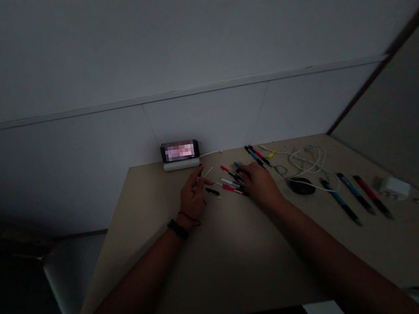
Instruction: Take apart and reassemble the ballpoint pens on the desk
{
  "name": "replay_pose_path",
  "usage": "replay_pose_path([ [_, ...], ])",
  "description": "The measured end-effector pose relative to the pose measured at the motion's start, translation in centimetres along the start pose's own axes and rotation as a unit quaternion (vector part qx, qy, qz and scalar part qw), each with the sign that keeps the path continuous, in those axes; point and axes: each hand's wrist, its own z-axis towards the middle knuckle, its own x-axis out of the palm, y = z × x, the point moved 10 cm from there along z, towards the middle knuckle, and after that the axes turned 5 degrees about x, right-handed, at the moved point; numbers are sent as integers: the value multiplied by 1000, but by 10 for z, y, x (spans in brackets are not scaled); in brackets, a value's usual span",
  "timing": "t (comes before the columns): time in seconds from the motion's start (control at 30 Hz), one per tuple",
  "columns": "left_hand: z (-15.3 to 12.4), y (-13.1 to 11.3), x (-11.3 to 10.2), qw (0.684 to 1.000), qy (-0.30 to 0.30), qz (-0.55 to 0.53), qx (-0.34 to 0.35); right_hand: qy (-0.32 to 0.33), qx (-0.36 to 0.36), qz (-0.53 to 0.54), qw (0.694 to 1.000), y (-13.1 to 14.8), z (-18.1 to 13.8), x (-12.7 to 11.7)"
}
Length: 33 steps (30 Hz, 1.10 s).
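My left hand, with a dark band and a red string at the wrist, has its fingers closed around a thin pale stick that looks like a pen refill. My right hand bends over the pen parts in mid-table, pinching a blue-ended pen piece. Below its fingertips lie red-and-black pen parts and a whitish one. A short black pen part rests between the hands. The light is dim, so small details are hard to make out.
A phone leans on a white stand near the wall. Rightward lie a coiled white cable, a black mouse-like object, a blue pen, a red pen and a white charger. More pens sit behind.
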Motion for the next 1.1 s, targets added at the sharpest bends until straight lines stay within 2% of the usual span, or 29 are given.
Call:
replay_pose_path([
  [0.23, -2, -7, 6, 998, 39, 41, 36, -20, -17, 128, 991, 13, -4, 2],
  [0.4, -3, -5, 10, 997, 69, 10, 25, -14, -20, 173, 985, 15, -6, 7],
  [0.67, -6, -17, 17, 990, 109, 50, 77, -20, -11, 194, 981, 14, -7, 6],
  [1.1, -6, -15, 18, 989, 106, 71, 70, 21, -36, 203, 978, 22, -9, 15],
])
